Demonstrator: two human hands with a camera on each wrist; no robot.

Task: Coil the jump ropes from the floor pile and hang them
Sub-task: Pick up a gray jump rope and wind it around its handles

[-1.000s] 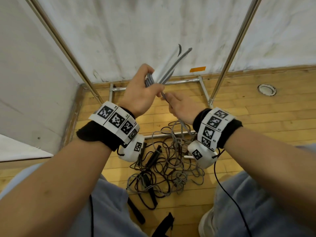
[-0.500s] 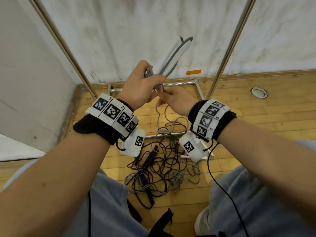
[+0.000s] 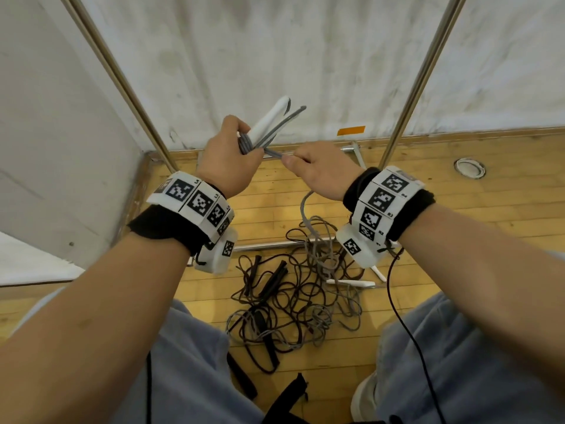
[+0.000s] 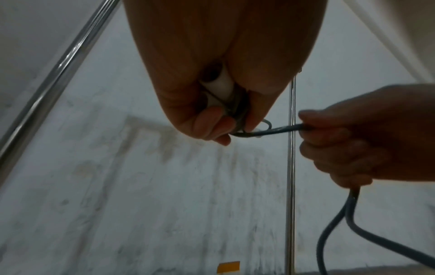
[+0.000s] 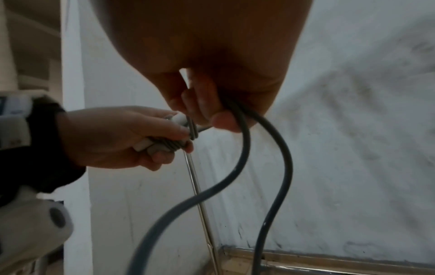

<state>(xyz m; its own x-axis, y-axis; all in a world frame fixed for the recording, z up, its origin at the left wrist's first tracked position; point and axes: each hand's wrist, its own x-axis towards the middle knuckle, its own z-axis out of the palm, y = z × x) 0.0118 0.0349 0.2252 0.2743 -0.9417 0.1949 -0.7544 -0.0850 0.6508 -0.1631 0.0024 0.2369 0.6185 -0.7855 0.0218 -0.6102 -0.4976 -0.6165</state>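
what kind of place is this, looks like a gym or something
Probably a gym or sports hall corner, though that is a guess. The floor is varnished wooden floorboards, a tangled pile of jump ropes lies on it, and a metal rack stands against a plain white wall.

A stained white wall (image 3: 305, 56) fills the upper frame; a wooden plank floor (image 3: 458, 209) lies below, with two slanted metal poles (image 3: 122, 78) in front.

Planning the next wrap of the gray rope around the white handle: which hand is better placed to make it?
The right hand, probably. It already pinches the free gray rope leading off the wraps, with slack trailing to the floor pile. The left hand is occupied gripping the white handle and its coils.
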